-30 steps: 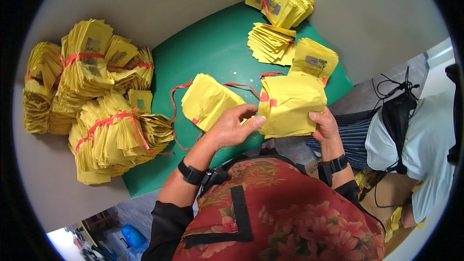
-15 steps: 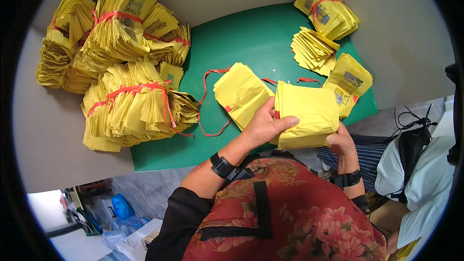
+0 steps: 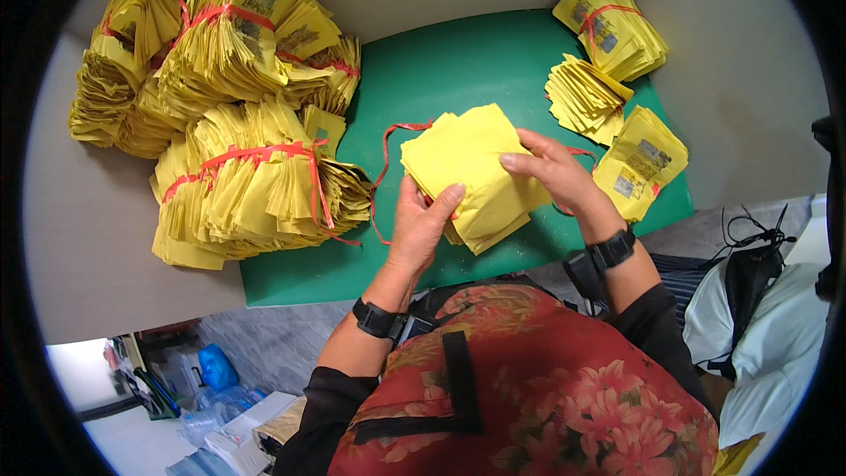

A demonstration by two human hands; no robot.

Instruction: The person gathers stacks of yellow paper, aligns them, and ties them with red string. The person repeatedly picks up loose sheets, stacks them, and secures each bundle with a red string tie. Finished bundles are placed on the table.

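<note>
A stack of yellow sheets (image 3: 471, 159) is clamped between both hands over the green table (image 3: 441, 62): the near left edge by the left hand (image 3: 416, 227), the far right edge by the right hand (image 3: 564, 176). If the thumbs are pressed unevenly, the loose sheets could be fanned out; the red ribbon (image 3: 385, 159), left of the stack, could be trapped underneath.

The stack (image 3: 476, 154) is yellow, ribbons (image 3: 264, 153) red, tabletop (image 3: 441, 62) green, and the garment (image 3: 546, 353) red with pink flowers.
</note>
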